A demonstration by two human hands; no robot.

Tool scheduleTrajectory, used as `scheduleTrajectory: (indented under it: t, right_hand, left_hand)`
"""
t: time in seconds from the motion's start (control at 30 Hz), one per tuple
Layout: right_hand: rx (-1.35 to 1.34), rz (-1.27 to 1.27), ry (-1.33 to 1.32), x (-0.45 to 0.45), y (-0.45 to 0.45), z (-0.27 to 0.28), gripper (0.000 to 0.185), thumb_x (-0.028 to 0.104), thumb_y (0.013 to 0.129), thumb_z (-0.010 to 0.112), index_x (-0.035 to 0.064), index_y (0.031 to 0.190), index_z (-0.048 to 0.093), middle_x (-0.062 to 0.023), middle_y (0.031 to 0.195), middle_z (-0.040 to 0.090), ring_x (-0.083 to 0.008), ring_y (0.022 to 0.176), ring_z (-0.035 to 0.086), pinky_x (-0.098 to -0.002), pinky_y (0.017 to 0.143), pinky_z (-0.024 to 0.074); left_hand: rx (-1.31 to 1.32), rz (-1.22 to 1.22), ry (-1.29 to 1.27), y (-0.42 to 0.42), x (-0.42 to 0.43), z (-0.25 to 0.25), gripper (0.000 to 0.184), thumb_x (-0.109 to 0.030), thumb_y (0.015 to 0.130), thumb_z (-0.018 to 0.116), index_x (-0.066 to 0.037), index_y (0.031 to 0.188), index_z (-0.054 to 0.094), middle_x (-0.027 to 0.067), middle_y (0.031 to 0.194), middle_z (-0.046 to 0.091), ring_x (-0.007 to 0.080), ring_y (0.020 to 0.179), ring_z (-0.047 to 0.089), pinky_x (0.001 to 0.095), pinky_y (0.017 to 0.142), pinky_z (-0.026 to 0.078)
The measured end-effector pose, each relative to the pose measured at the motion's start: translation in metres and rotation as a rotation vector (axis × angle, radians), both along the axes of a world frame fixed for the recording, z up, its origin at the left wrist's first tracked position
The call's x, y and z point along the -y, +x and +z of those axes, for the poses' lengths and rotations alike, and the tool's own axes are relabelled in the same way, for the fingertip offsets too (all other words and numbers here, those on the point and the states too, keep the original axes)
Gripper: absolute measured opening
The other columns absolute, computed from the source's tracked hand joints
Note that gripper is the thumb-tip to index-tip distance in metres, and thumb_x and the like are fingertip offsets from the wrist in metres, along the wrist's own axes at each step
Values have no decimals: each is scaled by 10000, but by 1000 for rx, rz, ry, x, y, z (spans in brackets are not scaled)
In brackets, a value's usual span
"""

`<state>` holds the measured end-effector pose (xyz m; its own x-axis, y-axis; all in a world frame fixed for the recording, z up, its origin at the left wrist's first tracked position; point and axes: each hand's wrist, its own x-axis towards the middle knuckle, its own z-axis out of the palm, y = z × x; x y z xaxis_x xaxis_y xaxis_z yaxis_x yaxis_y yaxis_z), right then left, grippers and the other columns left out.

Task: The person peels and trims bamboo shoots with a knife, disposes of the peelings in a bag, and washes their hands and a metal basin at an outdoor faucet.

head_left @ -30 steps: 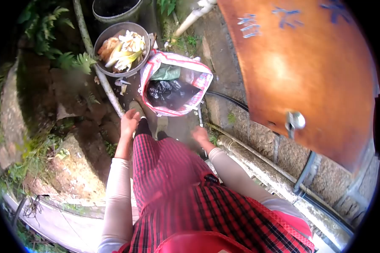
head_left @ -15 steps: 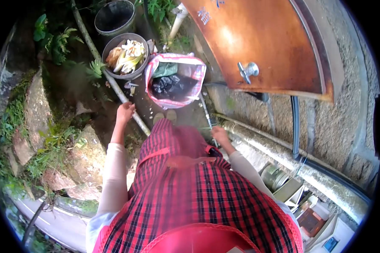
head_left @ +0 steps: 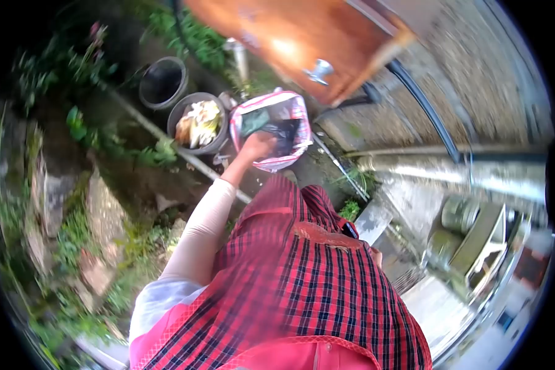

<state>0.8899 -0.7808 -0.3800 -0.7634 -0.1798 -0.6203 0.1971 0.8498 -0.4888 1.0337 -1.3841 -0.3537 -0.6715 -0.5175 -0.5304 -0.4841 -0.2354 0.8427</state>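
My left hand [head_left: 259,146] reaches forward over the near left rim of a woven plastic bag [head_left: 303,117] with a red and white border. Its fingers point into the bag's mouth and are blurred, so I cannot tell whether they grip anything. Inside the bag are black plastic [head_left: 283,131] and a dark green piece [head_left: 254,121]. My right hand [head_left: 377,255] barely shows at the right edge of the checked apron [head_left: 327,277], its fingers hidden. Left of the bag stands a bucket [head_left: 174,127] holding pale and brownish peelings or leaves [head_left: 202,123].
A dark bucket [head_left: 163,83] stands behind the filled one. A long pole [head_left: 209,171] lies along the left. Rocks [head_left: 105,216] and plants border that side. An orange-brown panel with a metal handle [head_left: 319,71] juts in at the top. Green jars [head_left: 460,213] stand at right.
My left hand has moved forward and right, from beside the pole to the bag. My right hand has drawn back behind the apron. The view has turned and shifted.
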Motion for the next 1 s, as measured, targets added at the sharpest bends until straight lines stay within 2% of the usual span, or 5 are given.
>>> scheduleTrajectory:
  t: [0.17,0.23,0.37,0.57,1.0]
  right_hand:
    - [332,-692,-429,-39,139,17,316,217,825,588,-10,1044,593,-107,819,638,-207,645,653,-293,467,517]
    - [200,-894,-993,-38,182,39,405,264,844,579,12,1153,508,-153,953,641,-253,762,658,-359,589,543]
    - [-7,-1538,-1341,-37,163,106,490,370,885,561,15,1210,472,-196,1214,532,-322,1089,541,-487,898,455]
    - [-539,-1456,-2176,-69,84,174,589,434,880,520,-40,1216,420,-237,1248,495,-340,1077,531,-478,914,426]
    - [-375,-1270,-2196,-325,-51,200,839,697,806,323,62,1354,349,-196,1380,386,-367,1219,421,-561,952,368]
  left_hand:
    - [-89,-413,119,-104,-39,36,353,-288,889,585,-36,1136,574,96,985,657,187,829,648,305,708,529]
    - [-81,-610,132,-135,-66,53,356,-274,911,552,-52,1189,543,102,1008,652,187,844,643,301,713,529]
    - [44,-911,109,-160,-140,100,387,-276,895,582,-40,1197,530,99,1000,643,173,800,634,277,656,512]
    - [83,-1194,98,-216,-229,82,412,-278,909,555,-26,1232,506,107,1007,644,169,815,633,268,665,508]
    - [61,-1108,483,-349,-564,147,462,-346,939,485,11,1232,473,161,1080,617,237,918,630,332,726,517]
